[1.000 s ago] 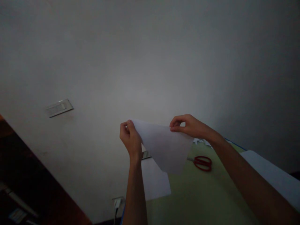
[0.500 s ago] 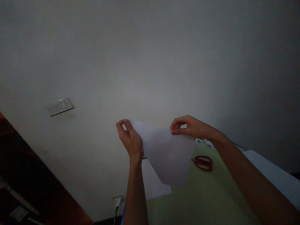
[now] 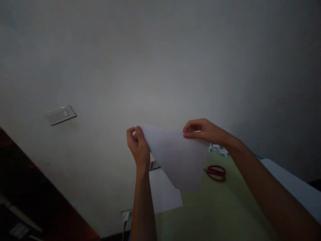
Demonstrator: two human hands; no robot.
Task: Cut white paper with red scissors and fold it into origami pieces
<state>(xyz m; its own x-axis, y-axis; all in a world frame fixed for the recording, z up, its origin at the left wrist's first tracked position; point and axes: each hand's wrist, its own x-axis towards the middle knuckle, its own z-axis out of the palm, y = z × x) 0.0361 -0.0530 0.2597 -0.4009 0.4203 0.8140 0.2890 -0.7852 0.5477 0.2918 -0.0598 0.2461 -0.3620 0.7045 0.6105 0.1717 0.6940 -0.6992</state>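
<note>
Both my hands hold up a white sheet of paper (image 3: 177, 157) in the air above a green table (image 3: 215, 207). My left hand (image 3: 137, 147) pinches the sheet's upper left corner between thumb and fingers. My right hand (image 3: 203, 131) pinches its upper right edge. The paper hangs down in a curved, pointed shape between them. Red-handled scissors (image 3: 216, 172) lie on the table just right of the hanging sheet, below my right wrist.
Another white sheet (image 3: 164, 194) lies on the table's left edge, and a third (image 3: 296, 189) at the right. Crumpled paper scraps (image 3: 218, 149) sit by the wall. A wall switch plate (image 3: 61, 114) is at left, a plug and socket (image 3: 126, 217) low down. Dark wood furniture (image 3: 32, 197) fills the lower left.
Both hands lifted the paper slightly. My left hand's grip shifted at the corner, and the sheet's lower tip swung a little.
</note>
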